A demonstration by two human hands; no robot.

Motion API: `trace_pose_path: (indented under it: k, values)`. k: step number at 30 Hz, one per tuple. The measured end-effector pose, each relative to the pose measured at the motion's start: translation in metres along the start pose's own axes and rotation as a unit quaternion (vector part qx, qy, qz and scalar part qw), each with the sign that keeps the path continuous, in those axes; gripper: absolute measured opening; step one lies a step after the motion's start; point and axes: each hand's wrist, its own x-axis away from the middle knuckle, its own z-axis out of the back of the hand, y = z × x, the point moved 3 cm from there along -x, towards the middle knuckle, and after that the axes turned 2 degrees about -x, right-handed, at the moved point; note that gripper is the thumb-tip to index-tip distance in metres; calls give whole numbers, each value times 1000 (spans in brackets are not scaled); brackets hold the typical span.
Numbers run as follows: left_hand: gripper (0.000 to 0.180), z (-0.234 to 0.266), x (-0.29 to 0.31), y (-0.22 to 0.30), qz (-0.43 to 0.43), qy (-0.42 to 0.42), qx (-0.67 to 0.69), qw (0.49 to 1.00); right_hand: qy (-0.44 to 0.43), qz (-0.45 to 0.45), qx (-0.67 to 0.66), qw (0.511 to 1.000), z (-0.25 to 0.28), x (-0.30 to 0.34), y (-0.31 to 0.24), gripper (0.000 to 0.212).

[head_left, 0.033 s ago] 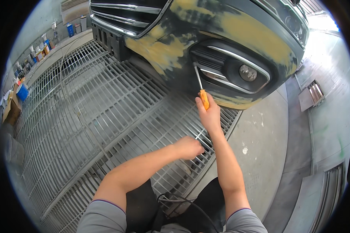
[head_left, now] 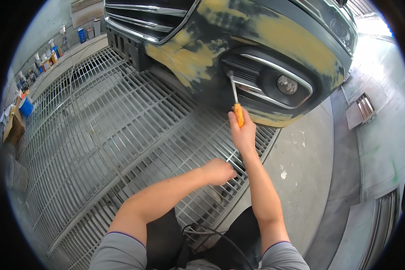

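My right hand (head_left: pixel 244 132) is closed around the orange handle of a screwdriver (head_left: pixel 238 115). The metal shaft points up and away, and its tip meets the inner left edge of the fog lamp surround (head_left: pixel 249 72), by dark slats and a chrome strip. This surround sits in a car's bumper (head_left: pixel 297 40), dark with yellowish patches of filler. Nearer to me and to the left, my left hand (head_left: pixel 219 171) is curled into a fist above the floor grating. Its palm side is hidden, so I cannot make out what it holds, if anything.
Metal floor grating (head_left: pixel 99 135) spreads left and below the bumper, with a thin hose across it. Cans and bottles (head_left: pixel 45 60) line the left wall, near a cardboard box (head_left: pixel 14 121). A dark cable (head_left: pixel 231 243) hangs between my knees. A vent (head_left: pixel 365 108) is on the right wall.
The screwdriver has shifted slightly to the right, its tip a little further in over the surround, with my right hand following. My left hand has stayed in place.
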Motion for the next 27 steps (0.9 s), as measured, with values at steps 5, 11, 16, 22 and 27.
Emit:
trace_pose_path:
  k: [5,11,16,22,27]
  values:
    - [10,-2,2,-3,11,-29,-2,1000,-29,0,44,999,-5,3,-6,38]
    - [11,-1,2,-3,1,-4,2,1000,-36,0,65,997,-7,-5,-11,39]
    - [9,0,3,-4,-2,-11,-5,1000,-5,19,4,1000,-10,-4,-15,41]
    - [8,5,5,-2,2,-11,-1,1000,38,66,2,997,-12,-11,-24,40]
    - [10,1,5,-4,0,-3,-1,1000,23,65,40,997,-13,-16,-28,43]
